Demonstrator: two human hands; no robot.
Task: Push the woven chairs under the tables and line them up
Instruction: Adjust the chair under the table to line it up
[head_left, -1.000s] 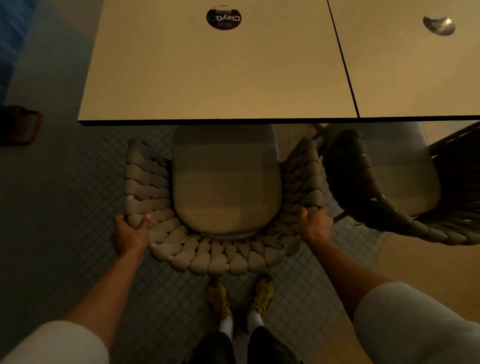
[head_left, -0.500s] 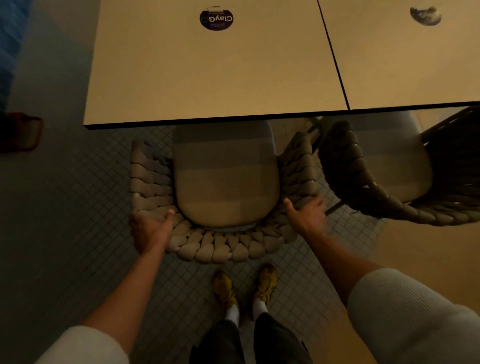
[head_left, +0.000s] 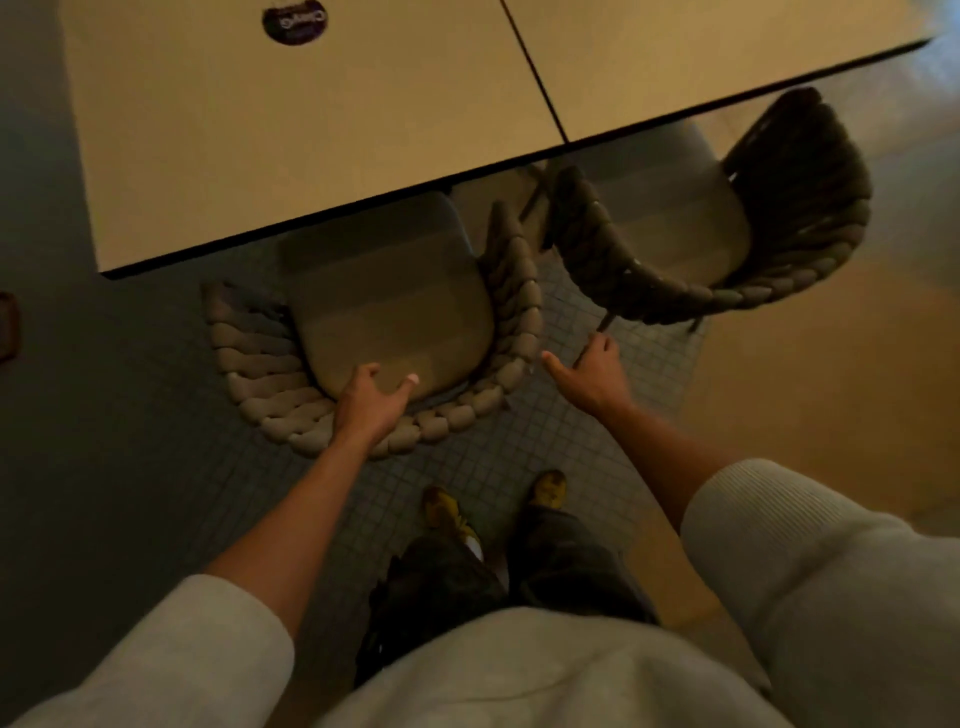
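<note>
A light woven chair (head_left: 270, 374) with a beige seat cushion stands with its front tucked under the left beige table (head_left: 291, 130). My left hand (head_left: 371, 402) hovers over the middle of its woven back rim, fingers spread and holding nothing. My right hand (head_left: 592, 371) hangs open in the gap to the right of that chair, above the tiled floor, touching nothing. A darker woven chair (head_left: 675, 291) stands to the right, turned at an angle, its seat partly under the right table (head_left: 701, 62).
The two tables meet at a dark seam, and a round dark sticker (head_left: 295, 22) lies on the left one. My feet in yellow shoes (head_left: 548, 488) stand on small grey tiles behind the light chair. A lighter floor runs along the right.
Both hands have let go of the light chair's rim. The left hand moved to the middle of the back, the right hand moved off to the right. The view has swung and tilted rightward.
</note>
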